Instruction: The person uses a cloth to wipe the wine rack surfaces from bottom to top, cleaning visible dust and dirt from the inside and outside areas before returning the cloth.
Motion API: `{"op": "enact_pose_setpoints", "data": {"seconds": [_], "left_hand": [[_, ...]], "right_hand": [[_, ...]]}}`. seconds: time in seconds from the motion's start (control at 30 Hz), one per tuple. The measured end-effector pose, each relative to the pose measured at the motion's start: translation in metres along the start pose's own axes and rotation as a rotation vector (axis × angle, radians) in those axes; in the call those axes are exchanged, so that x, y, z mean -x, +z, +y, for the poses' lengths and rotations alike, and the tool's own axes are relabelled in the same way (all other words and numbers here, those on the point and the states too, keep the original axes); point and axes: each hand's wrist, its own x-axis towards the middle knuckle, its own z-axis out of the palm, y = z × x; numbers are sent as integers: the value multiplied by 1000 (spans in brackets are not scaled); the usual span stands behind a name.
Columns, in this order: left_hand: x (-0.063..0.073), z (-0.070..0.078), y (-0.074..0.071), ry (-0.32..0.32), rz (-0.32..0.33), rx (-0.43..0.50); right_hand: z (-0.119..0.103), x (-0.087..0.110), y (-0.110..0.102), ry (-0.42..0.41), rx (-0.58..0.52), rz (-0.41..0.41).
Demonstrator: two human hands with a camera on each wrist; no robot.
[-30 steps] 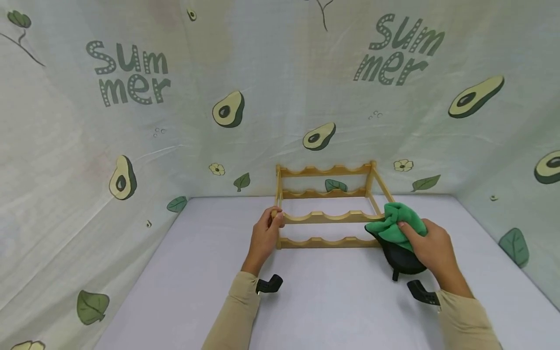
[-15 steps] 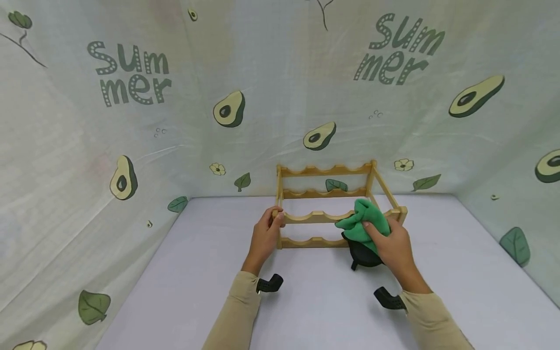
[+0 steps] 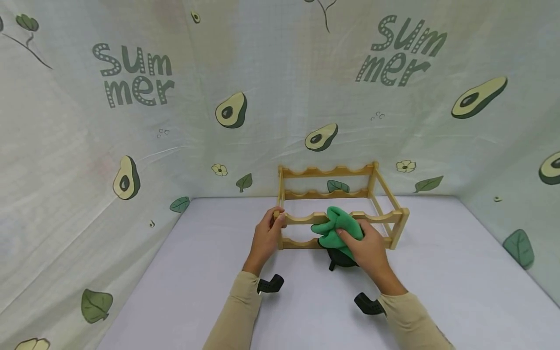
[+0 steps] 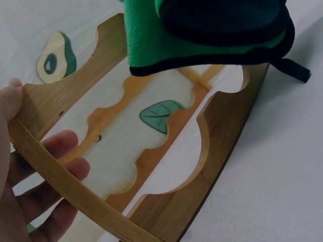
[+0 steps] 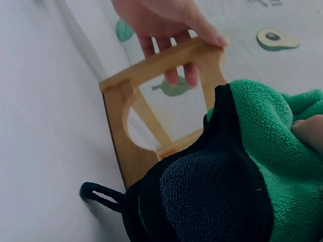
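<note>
A light wooden wine rack with scalloped rails [image 3: 303, 219] stands on the table. My left hand [image 3: 266, 233] grips the front left corner of its upper rail; in the left wrist view the fingers [image 4: 33, 201] reach behind the side bar. My right hand [image 3: 369, 250] holds a bunched green cloth [image 3: 339, 226] against the middle of the upper front rail. The cloth's dark, black-edged side hangs down over the lower front rail, with a hanging loop [image 5: 98, 195] showing in the right wrist view. The cloth hides part of both front rails.
The white table [image 3: 210, 291] is backed by a fabric sheet [image 3: 271, 73] printed with avocados and leaves, close behind the rack. Fabric also rises along both sides of the table. Black mounts sit on both wrists.
My right hand has moved left along the front rail with the cloth, from the right corner to the middle, uncovering the right front corner. The left hand and rack stay in place.
</note>
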Motion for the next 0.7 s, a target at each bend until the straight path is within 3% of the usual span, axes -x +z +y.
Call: {"op": "enact_pose_setpoints", "data": {"seconds": [0.37,0.7], "left_hand": [[0,0,0,-4,14,3],[3,3,-1,-41,27,12]], "right_hand": [[-27,3,45,-3,-129,-51],[-49,3,86,-23,-174,-65]]}}
